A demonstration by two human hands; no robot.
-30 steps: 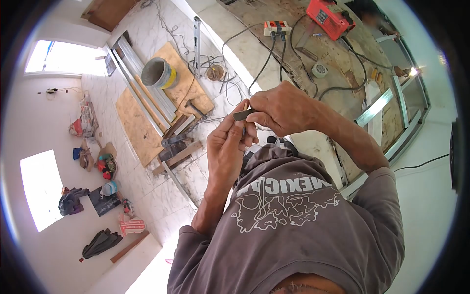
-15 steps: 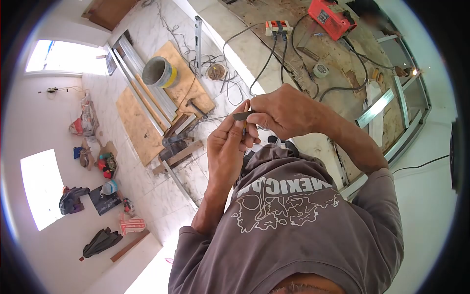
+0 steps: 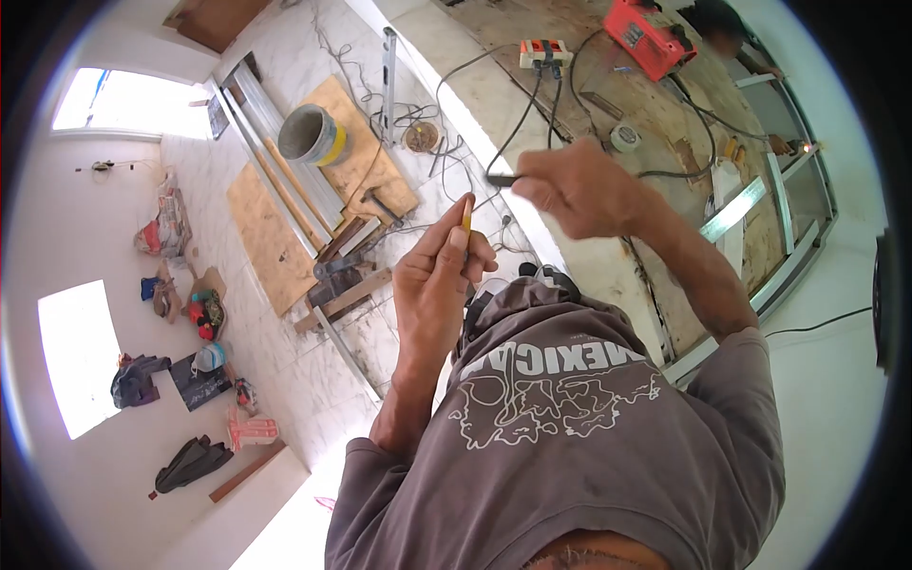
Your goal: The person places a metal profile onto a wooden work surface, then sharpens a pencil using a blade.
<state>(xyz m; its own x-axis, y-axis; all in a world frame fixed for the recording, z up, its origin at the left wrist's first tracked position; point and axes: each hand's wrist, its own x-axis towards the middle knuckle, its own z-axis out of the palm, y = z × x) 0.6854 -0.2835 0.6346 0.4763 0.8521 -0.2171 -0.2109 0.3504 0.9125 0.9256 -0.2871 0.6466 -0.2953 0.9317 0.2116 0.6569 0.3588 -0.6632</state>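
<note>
In front of my chest, my left hand (image 3: pixel 437 275) is closed around a yellow pencil (image 3: pixel 466 218), its pale end pointing up along the index finger. To the right and slightly higher, my right hand (image 3: pixel 581 195) is wrapped round a knife whose dark, flat blade (image 3: pixel 500 180) sticks out leftward past the thumb. Its handle is hidden in my fist. A gap separates the blade from the pencil.
Left lies a plywood sheet (image 3: pixel 261 242) bearing a bucket (image 3: pixel 313 136), metal profiles (image 3: pixel 285 142) and a hammer (image 3: pixel 383 205). A spirit level (image 3: pixel 389 85), cables and a power strip (image 3: pixel 545 54) lie ahead. A red machine (image 3: pixel 650 38) and a co-worker's hand (image 3: pixel 781 144) near a bright spark are at right.
My right hand has moved the blade away from the pencil, up and to the right. My left hand still holds the pencil in about the same place, now more exposed.
</note>
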